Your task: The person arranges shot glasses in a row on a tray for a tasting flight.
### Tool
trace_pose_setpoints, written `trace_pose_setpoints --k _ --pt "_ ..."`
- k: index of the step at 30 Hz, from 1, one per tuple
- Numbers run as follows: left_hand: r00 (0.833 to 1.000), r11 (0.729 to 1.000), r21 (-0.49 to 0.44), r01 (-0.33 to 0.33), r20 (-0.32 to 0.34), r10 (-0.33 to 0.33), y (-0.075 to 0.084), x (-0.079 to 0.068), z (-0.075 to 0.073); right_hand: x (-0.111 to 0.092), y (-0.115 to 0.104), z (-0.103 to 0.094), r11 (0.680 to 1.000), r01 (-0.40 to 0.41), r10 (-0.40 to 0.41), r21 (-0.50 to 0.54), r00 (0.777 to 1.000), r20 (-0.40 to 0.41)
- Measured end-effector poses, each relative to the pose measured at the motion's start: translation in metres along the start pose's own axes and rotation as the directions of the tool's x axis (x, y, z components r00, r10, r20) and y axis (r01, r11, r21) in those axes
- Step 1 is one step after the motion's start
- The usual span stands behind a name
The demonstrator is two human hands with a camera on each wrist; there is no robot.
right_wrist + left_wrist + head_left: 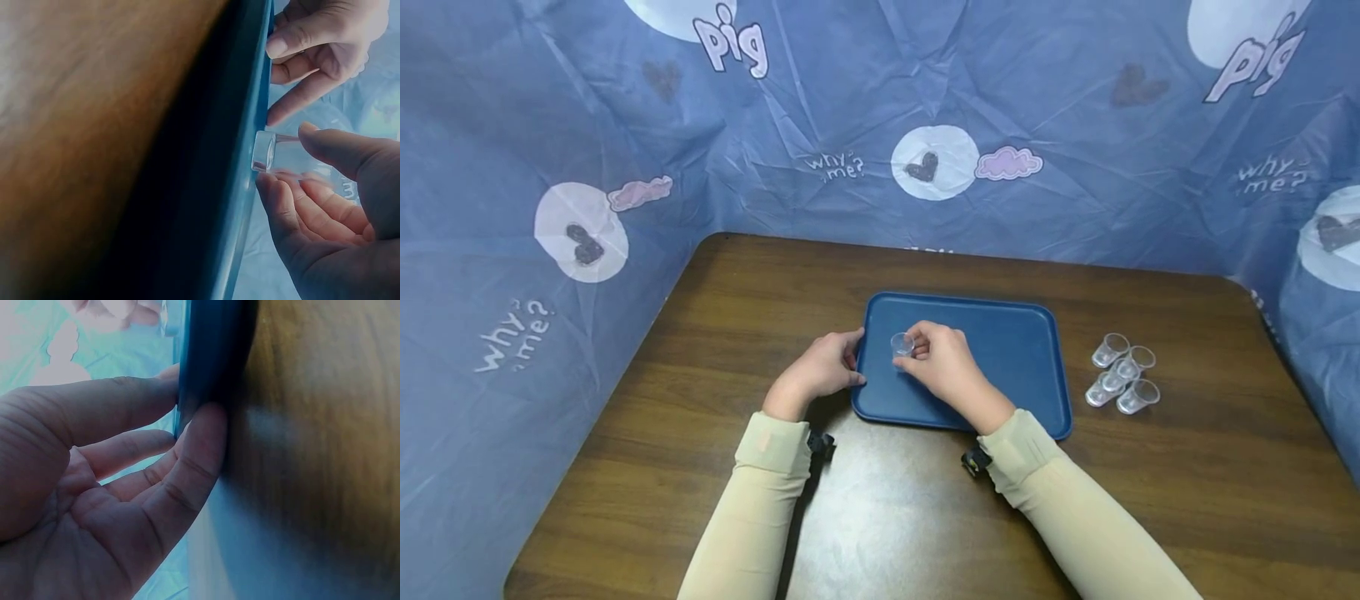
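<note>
A blue printed cloth is hanging behind a wooden table, on which a blue tray is lying flat. The left hand is gripping the tray's left rim between thumb and fingers, probably keeping it from sliding. The right hand is reaching over the tray, thumb and fingertips meeting in a pinch. A cluster of clear cups is standing on the table near the tray's right side, seemingly within that hand's easy reach. One clear cup is being pinched by its sides near the tray's left side, which is keeping it upright; whether its base is touching the tray, one cannot tell.
</note>
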State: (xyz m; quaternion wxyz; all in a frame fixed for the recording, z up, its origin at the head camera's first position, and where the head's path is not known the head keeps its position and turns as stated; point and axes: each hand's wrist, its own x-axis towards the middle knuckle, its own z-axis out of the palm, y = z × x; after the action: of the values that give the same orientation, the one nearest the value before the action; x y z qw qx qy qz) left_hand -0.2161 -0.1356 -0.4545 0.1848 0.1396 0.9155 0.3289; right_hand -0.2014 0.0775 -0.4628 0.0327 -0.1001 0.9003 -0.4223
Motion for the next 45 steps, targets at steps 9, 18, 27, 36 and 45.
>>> trace_pose_setpoints --k 9,18,27,36,45 --pt "0.999 0.999 0.012 -0.037 0.004 0.037 -0.001 0.003 0.004 0.004 0.004 0.005 0.999 -0.032 0.032 0.005 0.999 0.004" --pt "1.0 1.0 0.01 -0.018 0.007 0.018 0.002 0.003 0.003 0.006 0.006 0.005 0.999 -0.038 0.038 0.015 0.999 0.015" --pt "1.0 1.0 0.008 -0.015 0.009 0.015 0.003 0.004 0.002 0.005 0.003 -0.004 0.998 -0.055 0.057 -0.037 0.997 0.054" --pt "1.0 1.0 0.001 -0.026 -0.006 0.026 -0.001 0.002 0.002 -0.012 0.004 -0.036 0.999 -0.044 0.044 0.0 0.999 0.008" --pt "1.0 1.0 -0.018 -0.015 -0.005 0.015 0.0 0.0 0.002 -0.035 0.015 -0.077 0.999 -0.044 0.043 -0.009 0.993 -0.107"
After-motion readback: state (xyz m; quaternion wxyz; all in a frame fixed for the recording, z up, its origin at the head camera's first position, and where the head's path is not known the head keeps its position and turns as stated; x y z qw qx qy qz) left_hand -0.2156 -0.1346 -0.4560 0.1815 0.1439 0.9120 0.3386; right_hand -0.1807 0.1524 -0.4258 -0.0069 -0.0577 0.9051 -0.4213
